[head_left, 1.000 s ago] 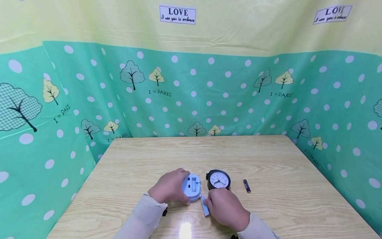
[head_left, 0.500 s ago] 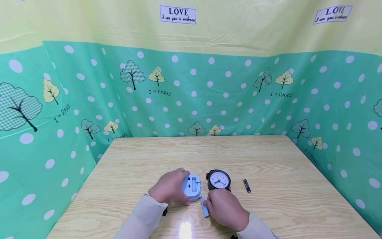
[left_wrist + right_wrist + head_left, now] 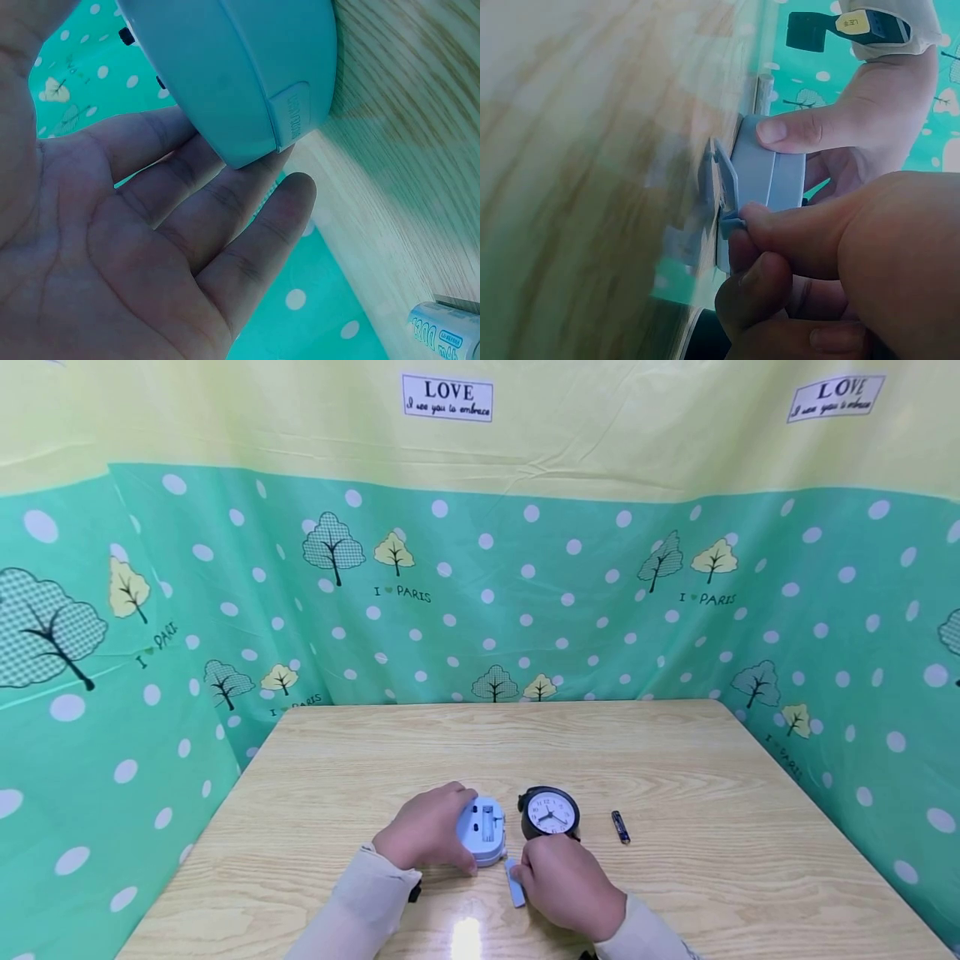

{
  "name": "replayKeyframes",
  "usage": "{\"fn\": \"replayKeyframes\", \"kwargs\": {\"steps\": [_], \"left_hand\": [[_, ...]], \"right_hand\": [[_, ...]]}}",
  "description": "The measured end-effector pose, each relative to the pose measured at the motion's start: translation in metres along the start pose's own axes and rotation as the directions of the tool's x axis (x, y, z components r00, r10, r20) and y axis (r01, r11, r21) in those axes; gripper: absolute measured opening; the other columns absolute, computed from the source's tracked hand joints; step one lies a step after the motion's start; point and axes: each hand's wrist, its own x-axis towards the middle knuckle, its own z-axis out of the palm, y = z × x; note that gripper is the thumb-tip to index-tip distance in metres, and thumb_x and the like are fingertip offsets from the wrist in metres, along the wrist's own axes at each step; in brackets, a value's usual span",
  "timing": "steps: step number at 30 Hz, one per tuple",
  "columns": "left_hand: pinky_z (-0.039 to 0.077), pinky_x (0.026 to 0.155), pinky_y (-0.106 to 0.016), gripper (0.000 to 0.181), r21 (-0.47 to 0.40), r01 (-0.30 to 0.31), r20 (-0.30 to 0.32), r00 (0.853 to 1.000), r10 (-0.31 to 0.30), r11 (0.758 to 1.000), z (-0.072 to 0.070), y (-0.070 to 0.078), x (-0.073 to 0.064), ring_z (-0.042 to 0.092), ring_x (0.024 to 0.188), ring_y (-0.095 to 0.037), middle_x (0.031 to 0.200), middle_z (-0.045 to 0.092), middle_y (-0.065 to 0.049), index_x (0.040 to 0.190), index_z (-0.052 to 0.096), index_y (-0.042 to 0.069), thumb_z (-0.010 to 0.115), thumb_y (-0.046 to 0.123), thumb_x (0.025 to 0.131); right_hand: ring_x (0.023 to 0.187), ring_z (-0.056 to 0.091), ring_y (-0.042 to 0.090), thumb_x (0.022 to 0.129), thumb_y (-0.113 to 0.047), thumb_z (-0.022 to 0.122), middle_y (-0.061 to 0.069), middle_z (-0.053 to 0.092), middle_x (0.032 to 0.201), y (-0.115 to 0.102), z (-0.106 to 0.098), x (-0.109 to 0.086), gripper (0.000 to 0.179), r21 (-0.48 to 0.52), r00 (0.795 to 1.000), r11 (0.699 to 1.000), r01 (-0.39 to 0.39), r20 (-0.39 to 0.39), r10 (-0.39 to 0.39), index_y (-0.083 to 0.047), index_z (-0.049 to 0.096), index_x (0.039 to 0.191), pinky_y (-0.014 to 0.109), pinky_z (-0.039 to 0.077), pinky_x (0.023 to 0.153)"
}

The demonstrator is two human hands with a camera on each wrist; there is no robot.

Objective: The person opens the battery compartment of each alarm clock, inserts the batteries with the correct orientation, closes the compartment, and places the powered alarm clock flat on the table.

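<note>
In the head view my left hand (image 3: 427,828) holds a light blue clock (image 3: 491,852) that lies on the table with its back up. An oblong battery slot shows in that back; whether a cell lies inside I cannot tell. The left wrist view shows the straight fingers (image 3: 225,195) against the clock's side. Between thumb and finger, my right hand (image 3: 566,881) pinches a small light blue battery cover (image 3: 515,885), tilted just off the clock's near right corner. Right behind that hand stands a black round alarm clock (image 3: 551,811), its lower edge partly covered.
A dark blue battery (image 3: 620,827) lies on the wooden table (image 3: 675,760) right of the black clock. The left wrist view shows a printed pale cylinder (image 3: 444,330) on the table. A green dotted curtain (image 3: 525,610) closes off the back and sides.
The battery cover in my right hand has shifted very slightly toward me, away from the blue clock. My left hand and both clocks stay where they were.
</note>
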Motion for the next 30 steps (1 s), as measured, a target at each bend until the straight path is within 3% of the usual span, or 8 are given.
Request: {"fn": "replayKeyframes", "kwargs": {"steps": [30], "left_hand": [[0.053,0.097,-0.040,0.106,-0.001,0.010,0.001,1.000,-0.010,1.000,0.0018,0.0000,0.0003,0.063,0.109,-0.018,0.136,0.064,-0.007,0.144,0.059,0.007,0.102,0.040,0.053]], "right_hand": [[0.049,0.040,0.002,0.094,-0.029,0.075,-0.014,0.044,0.055,0.0004,0.0016,-0.0008,0.040,-0.011,1.000,1.000,-0.017,0.017,0.017,-0.027,0.054,0.060,0.024,0.034,0.046]]}}
